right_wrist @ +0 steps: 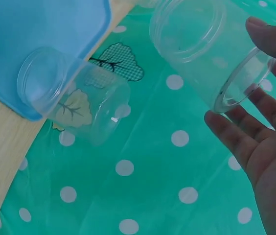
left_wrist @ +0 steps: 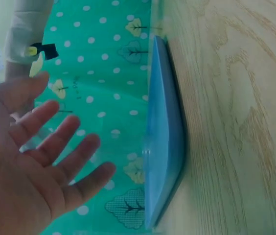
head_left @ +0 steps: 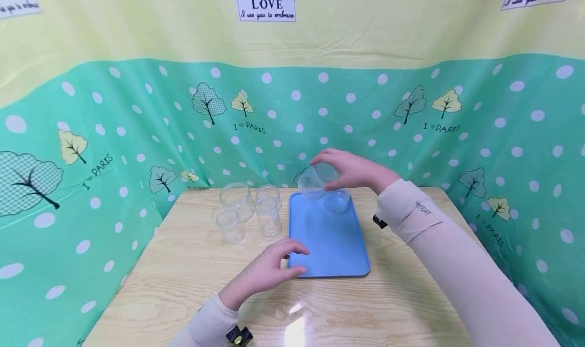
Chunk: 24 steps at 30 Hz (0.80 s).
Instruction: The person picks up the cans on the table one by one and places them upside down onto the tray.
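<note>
My right hand (head_left: 354, 169) grips one end of a clear plastic jar (head_left: 312, 183), with thumb and fingers spread around its rim. The jar is tilted above the far part of the blue tray (head_left: 326, 245). A second clear jar (head_left: 337, 202) stands on the tray's far right corner; the right wrist view has it (right_wrist: 74, 95) to the left of the held jar (right_wrist: 196, 49). My left hand (head_left: 269, 266) hovers over the tray's near left edge, fingers loosely bent and thumb apart. In the left wrist view its palm (left_wrist: 25, 181) holds nothing.
Left of the tray, several clear jars of different sizes stand on the wooden table: a wide jar (head_left: 237, 202) at the back, and narrower ones such as a small jar (head_left: 230, 226) in front. A green and yellow patterned curtain (head_left: 320, 98) closes off the back and sides.
</note>
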### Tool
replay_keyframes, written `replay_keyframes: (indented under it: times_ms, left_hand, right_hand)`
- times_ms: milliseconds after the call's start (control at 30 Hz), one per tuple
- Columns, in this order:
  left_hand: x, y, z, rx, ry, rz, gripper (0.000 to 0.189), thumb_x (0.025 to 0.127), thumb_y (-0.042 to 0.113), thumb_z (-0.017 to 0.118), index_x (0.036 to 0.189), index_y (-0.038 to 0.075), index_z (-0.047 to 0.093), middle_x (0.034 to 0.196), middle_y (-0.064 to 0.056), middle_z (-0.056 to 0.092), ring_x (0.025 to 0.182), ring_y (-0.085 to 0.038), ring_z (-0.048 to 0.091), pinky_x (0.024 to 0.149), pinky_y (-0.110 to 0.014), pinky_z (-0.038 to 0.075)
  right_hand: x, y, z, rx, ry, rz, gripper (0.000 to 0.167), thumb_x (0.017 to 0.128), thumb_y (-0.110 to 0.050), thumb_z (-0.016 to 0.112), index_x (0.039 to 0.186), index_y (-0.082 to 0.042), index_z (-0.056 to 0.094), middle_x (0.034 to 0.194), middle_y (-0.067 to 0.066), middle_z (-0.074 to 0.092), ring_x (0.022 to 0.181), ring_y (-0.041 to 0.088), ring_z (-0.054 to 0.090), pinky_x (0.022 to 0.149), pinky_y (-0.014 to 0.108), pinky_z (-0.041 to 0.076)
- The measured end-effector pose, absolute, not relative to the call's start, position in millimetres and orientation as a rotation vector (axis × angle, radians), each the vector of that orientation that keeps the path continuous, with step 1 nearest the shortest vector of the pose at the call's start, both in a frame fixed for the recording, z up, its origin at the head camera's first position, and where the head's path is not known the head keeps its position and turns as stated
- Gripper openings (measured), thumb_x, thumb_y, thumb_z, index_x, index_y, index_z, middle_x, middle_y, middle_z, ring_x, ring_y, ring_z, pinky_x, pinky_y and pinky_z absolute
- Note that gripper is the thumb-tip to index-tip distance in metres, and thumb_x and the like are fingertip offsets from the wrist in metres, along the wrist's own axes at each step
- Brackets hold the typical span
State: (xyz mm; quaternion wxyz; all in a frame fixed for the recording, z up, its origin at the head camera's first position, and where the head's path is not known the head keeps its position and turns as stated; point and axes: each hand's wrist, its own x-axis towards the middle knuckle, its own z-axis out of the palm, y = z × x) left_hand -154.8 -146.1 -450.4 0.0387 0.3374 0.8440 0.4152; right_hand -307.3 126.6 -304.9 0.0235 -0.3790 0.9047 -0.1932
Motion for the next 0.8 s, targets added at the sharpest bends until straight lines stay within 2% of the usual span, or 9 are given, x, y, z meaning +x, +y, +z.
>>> replay_keyframes:
  times_ms: [167,300,500,733,800]
  left_hand:
    - [-155,-147,-449,1.124,2.515,1.202,0.031,0.095,0.027,0.075,0.125,0.025,0.066,0.126,0.011,0.065,0.118,-0.02,0.062,0.096,-0.042,0.055]
    - [-155,-147,-448,1.149,2.511,1.18,0.032,0.096,0.025,0.075,0.126,0.025,0.066,0.127,0.01,0.065,0.119,-0.022,0.062,0.1,-0.041,0.053]
    - [-156,-150,-448,1.122,2.523,1.157,0.03,0.097,0.029,0.072,0.126,0.027,0.065,0.126,0.013,0.064,0.119,-0.011,0.06,0.101,-0.041,0.053]
    - [-156,-151,-446,1.127,2.477,1.15,0.027,0.098,0.033,0.071,0.125,0.029,0.065,0.126,0.013,0.064,0.119,-0.021,0.062,0.096,-0.04,0.054]
    - [-156,-151,-446,1.143,2.469,1.134,0.027,0.099,0.037,0.069,0.124,0.029,0.065,0.126,0.013,0.064,0.12,-0.019,0.061,0.097,-0.04,0.054]
  right_hand:
    - [-314,115,-311,-1.177,2.792,-0.506,0.066,0.087,-0.019,0.082,0.147,-0.023,0.054,0.152,-0.001,0.046,0.14,0.023,0.045,0.11,0.042,0.049]
    - [-319,108,-316,-1.174,2.803,-0.446,0.064,0.088,-0.017,0.082,0.145,-0.024,0.055,0.153,0.0,0.045,0.142,0.024,0.044,0.11,0.043,0.049]
    - [-324,97,-329,-1.218,2.82,-0.21,0.061,0.089,-0.013,0.078,0.144,-0.027,0.057,0.152,0.0,0.046,0.14,0.024,0.045,0.108,0.043,0.051]
    - [-331,85,-345,-1.238,2.835,-0.06,0.064,0.087,-0.012,0.08,0.144,-0.03,0.057,0.148,-0.002,0.05,0.136,0.022,0.047,0.106,0.04,0.052]
    - [-333,83,-348,-1.22,2.836,-0.07,0.065,0.087,-0.012,0.08,0.145,-0.03,0.056,0.148,-0.002,0.05,0.135,0.022,0.047,0.105,0.04,0.052]
